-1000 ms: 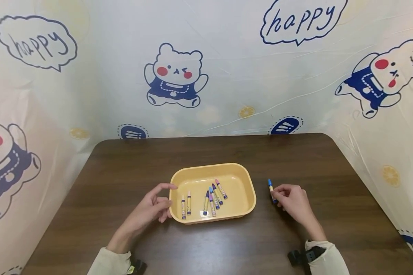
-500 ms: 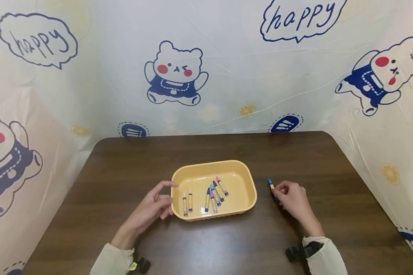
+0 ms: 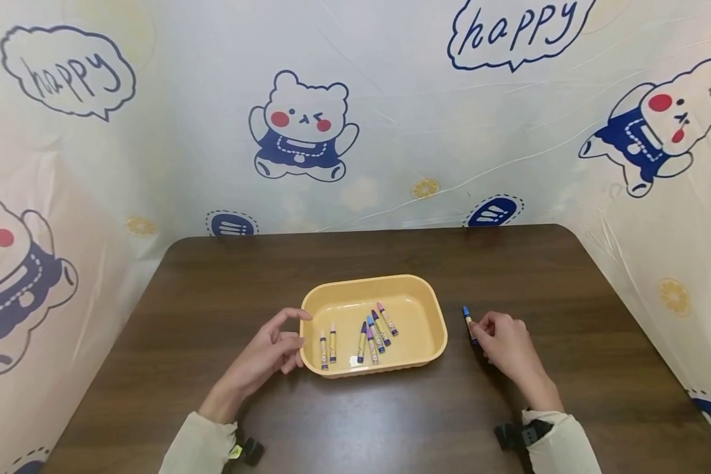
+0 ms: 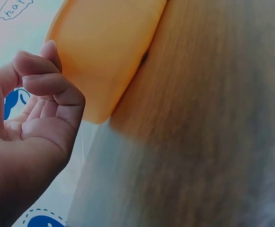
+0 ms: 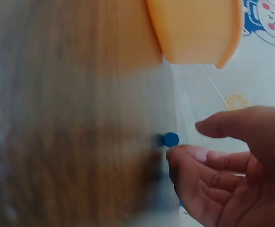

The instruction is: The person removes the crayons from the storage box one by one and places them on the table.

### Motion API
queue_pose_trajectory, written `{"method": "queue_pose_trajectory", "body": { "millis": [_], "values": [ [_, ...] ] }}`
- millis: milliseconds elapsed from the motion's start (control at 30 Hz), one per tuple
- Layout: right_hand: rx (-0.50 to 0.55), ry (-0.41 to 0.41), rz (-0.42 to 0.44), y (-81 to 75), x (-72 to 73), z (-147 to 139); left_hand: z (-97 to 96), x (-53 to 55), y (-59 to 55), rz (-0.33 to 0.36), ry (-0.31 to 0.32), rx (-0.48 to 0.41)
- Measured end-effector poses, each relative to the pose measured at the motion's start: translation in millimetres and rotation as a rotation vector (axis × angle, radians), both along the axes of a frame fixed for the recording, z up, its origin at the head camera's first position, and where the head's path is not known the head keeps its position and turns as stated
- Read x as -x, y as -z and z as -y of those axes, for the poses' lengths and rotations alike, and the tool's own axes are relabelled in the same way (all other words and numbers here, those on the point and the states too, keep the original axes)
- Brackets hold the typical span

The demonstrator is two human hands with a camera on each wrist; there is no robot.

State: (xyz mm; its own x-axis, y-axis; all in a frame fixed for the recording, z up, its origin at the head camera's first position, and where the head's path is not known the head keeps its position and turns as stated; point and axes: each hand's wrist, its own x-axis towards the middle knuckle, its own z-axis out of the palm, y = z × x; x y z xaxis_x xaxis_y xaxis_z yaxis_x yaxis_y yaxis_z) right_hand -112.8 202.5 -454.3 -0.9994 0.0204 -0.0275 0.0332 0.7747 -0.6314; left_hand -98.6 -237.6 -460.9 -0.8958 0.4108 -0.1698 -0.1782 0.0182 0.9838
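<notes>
In the head view, a yellow plastic tray [image 3: 431,309] stands on the dark table with several crayons in it. My left hand [image 3: 268,347] holds its left rim, the index finger over the edge and the thumb against the outside. The left wrist view has that hand [image 4: 42,104] at the tray's wall [image 4: 111,42]. A blue crayon [image 3: 468,317] lies right of the tray. My right hand [image 3: 506,347] is beside it, fingertips at its right side. In the right wrist view, a gap shows between the thumb and the crayon's blue end [image 5: 171,139].
Crayons in the tray form a left pair [image 3: 333,345] and a middle cluster [image 3: 372,339]. Dark wooden table [image 3: 355,421] surrounds the tray. A printed curtain [image 3: 391,131] closes off the back and sides. Wrist cameras [image 3: 251,451] sit at both cuffs.
The tray and my left hand have shifted slightly to the right, narrowing the gap to the blue crayon. My right hand stays almost in place beside that crayon.
</notes>
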Motion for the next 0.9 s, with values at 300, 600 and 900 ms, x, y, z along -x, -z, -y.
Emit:
{"method": "queue_pose_trajectory", "body": {
  "millis": [300,600,900],
  "values": [
    [-0.138,-0.026,-0.156,-18.9,-4.6,9.0,-2.9,8.6,-0.7,-0.037,0.021,-0.011],
    [-0.165,-0.031,-0.327,-39.4,-8.6,19.5,-2.1,15.0,-7.5,-0.026,0.052,0.022],
    [-0.048,-0.088,-0.388,-68.5,-5.1,41.5,0.5,21.3,-15.3,-0.019,0.122,0.066]
  ]
}}
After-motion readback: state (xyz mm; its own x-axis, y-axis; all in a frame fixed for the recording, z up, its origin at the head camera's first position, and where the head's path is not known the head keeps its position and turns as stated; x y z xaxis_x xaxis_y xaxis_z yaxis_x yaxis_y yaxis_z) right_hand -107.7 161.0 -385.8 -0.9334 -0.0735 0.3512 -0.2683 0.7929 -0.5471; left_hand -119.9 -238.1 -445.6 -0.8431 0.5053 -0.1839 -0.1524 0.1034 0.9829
